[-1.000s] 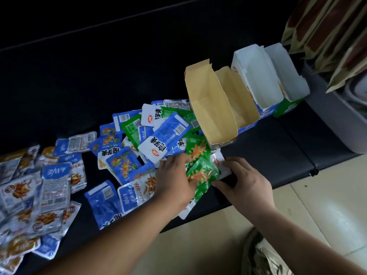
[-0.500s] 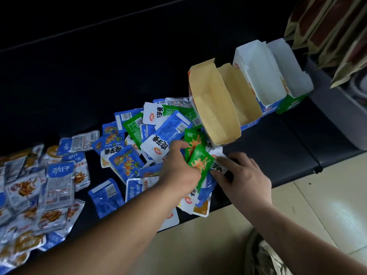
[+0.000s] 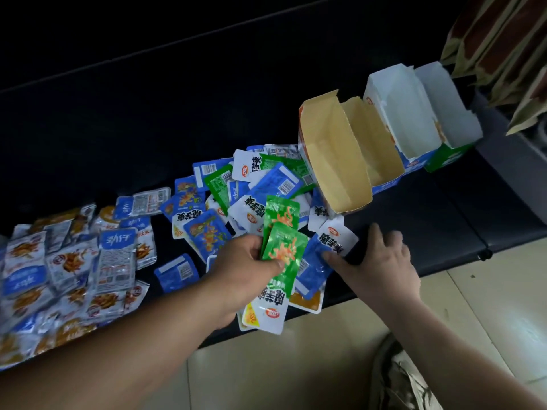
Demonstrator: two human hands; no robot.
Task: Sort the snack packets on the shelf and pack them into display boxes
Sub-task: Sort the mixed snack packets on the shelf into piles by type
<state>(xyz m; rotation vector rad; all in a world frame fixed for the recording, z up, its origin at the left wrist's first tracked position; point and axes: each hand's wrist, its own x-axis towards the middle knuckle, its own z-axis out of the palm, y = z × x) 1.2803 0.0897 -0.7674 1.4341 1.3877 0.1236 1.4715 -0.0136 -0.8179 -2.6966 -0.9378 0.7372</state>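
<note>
Two green packets are pinched in the left hand. The thumb lies on top of the nearer one and the other fingers are curled beneath, with the pair fanned so that the farther packet pokes out beyond it. This hand hangs over the front of the dark shelf, above a loose heap of blue and white packets that covers the middle of the shelf. Several packets from that heap overhang the front edge just beside the left wrist.

To the right, the right hand lies palm down with its fingers spread and their tips resting on bare shelf. It holds nothing, and its thumb tip touches a blue packet with a white header that lies just beside the green ones.

Four display boxes stand side by side, touching, toward the right rear of the shelf with their tops open. The two nearer ones are tan inside, the two farther ones white, and the last is green outside. The nearest box's lower corner sits against the heap.

At the left end of the shelf lies a second spread of orange-printed packets, blurred in this view. Brown bags hang at the upper right. Below the shelf is a pale tiled floor, and at the bottom edge is a piece of patterned fabric, possibly a shoe or trouser leg.
</note>
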